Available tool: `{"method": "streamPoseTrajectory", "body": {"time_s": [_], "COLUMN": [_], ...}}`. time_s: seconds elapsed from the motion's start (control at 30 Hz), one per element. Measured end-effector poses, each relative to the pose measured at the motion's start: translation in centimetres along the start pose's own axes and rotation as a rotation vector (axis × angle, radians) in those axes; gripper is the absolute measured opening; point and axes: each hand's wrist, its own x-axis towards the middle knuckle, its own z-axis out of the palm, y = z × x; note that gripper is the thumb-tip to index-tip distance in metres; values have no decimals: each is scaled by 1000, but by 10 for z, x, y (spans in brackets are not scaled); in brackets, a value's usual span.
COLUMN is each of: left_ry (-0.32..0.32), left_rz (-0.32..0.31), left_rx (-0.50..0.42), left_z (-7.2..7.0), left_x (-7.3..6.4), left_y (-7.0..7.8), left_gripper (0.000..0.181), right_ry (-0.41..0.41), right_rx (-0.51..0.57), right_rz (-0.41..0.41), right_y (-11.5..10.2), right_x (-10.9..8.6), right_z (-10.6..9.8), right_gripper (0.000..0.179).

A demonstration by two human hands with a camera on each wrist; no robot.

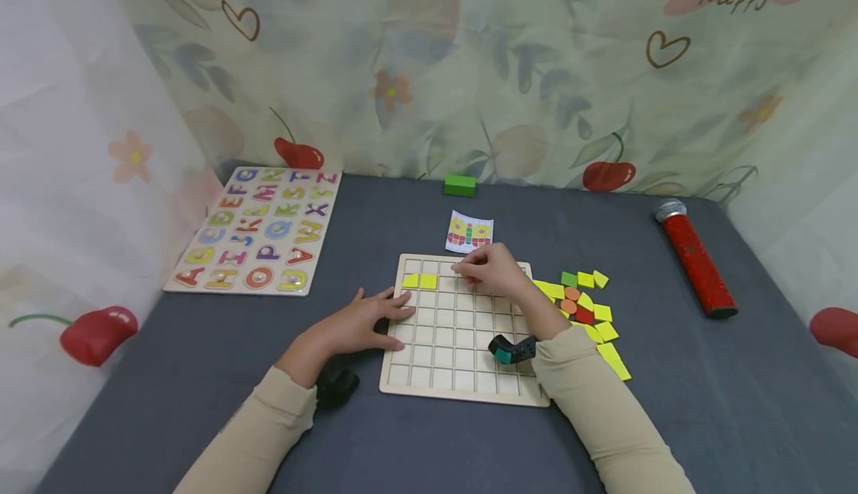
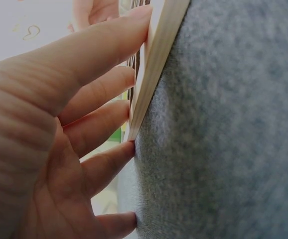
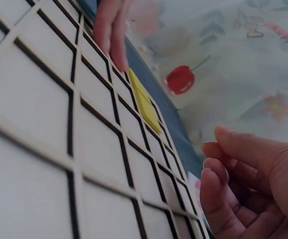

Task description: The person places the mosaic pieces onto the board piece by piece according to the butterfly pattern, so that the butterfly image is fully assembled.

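Note:
A wooden grid board lies on the dark cloth, with two yellow square tiles side by side in its second row from the far edge, at the left. My left hand rests against the board's left edge, fingers spread; in the left wrist view the thumb touches the rim. Over the far part of the board is my right hand, fingers curled. Its thumb and forefinger come together in the right wrist view, and no piece shows between them.
Loose yellow, green, orange and red pieces lie right of the board, partly behind the right forearm. Beyond the board are a butterfly picture card and a green block. An alphabet board lies left, a red microphone right.

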Motion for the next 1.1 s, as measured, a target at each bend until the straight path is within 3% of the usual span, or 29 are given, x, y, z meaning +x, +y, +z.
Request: {"method": "streamPoseTrajectory", "body": {"time_s": [0.3,0.83,0.97,1.1], "left_ry": [9,19,18,16], "left_rz": [7,15,11,9], "left_rx": [-3,-8,-5,-9], "left_z": [-1,2,2,2], "left_x": [0,-2,-2,-2], "left_y": [0,-2,-1,-1], "left_gripper": [66,66,66,66], "right_ry": [-15,108,157,215], "right_rx": [-17,-83,-123,-94], "right_rz": [42,93,134,187], "right_y": [22,68,83,97], "right_x": [-24,-68,-75,-82], "right_z": [-42,-114,-129,-141], "right_gripper": [31,43,48,50]}}
